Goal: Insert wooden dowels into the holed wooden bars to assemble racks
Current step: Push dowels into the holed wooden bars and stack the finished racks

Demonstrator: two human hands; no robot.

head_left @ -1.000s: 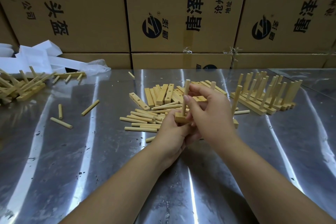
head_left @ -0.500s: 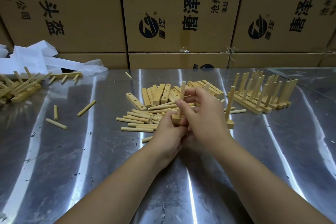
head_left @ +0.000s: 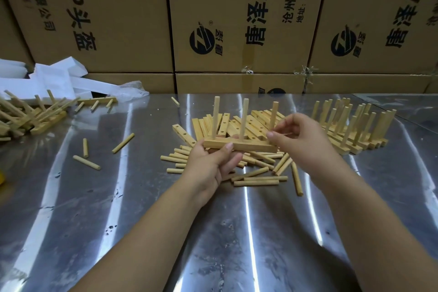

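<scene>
My left hand (head_left: pixel 211 161) grips the left part of a holed wooden bar (head_left: pixel 246 145), held level above the table, thumb on its front face. Three dowels stand upright in the bar. My right hand (head_left: pixel 301 142) pinches the rightmost dowel (head_left: pixel 274 116) near its base, at the bar's right end. Loose dowels (head_left: pixel 256 179) lie scattered on the metal table under my hands. Behind them is a pile of empty holed bars (head_left: pixel 239 125).
Finished racks (head_left: pixel 355 130) stand in a row at the right. Another heap of racks (head_left: pixel 28 114) lies at the far left, beside white packaging (head_left: pixel 59 78). A few stray dowels (head_left: pixel 86 162) lie left of centre. Cardboard boxes (head_left: pixel 237 19) wall off the table's back edge.
The bar has turned from end-on to broadside, so all three dowels show. My right hand shifted from the near dowel to the rightmost one. My hands rose a little.
</scene>
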